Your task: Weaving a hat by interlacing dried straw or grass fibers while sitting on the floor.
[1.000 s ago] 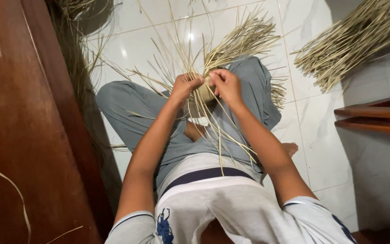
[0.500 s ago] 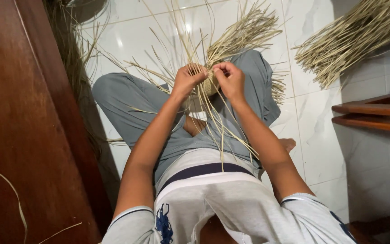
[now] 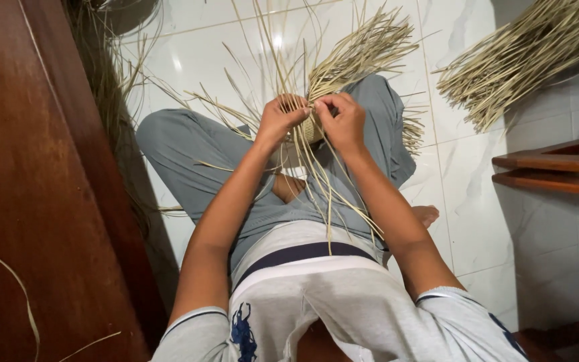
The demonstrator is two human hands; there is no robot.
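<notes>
Just above the frame's centre, the left hand [image 3: 279,122] and right hand [image 3: 340,121] meet, fingers curled and pinching thin strands at the small, tightly woven pale-straw piece [image 3: 312,129] held between them over the lap; the long, dry, pale-yellow straw strands [image 3: 363,50] fan out to the upper middle and trail down toward the waist; they look light, springy and likely to crack if bent sharply, so gripping close to the woven core seems safest; a separate loose straw bundle [image 3: 524,57] lies upper right on the white tiled floor [image 3: 477,221].
</notes>
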